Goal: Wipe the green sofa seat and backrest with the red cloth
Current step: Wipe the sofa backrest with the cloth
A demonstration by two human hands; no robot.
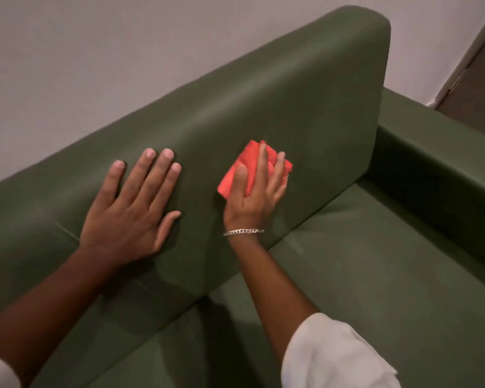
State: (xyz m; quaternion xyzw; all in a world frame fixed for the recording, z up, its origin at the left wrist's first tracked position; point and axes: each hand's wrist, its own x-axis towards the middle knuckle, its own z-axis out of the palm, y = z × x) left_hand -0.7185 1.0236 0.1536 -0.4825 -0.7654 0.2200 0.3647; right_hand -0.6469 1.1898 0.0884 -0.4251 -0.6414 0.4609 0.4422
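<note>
The green sofa backrest (pixel 277 102) runs diagonally from lower left to upper right, with the seat (pixel 361 270) below it at the right. My right hand (pixel 256 194) presses a folded red cloth (pixel 245 166) flat against the front face of the backrest, fingers spread over it. My left hand (pixel 135 205) lies flat and open on the backrest a little to the left of the cloth, holding nothing. A silver chain bracelet circles my right wrist.
A green armrest (pixel 443 161) closes the sofa's right end. A plain pale wall (pixel 95 51) stands directly behind the backrest. A dark door or panel (pixel 479 77) shows at the upper right corner.
</note>
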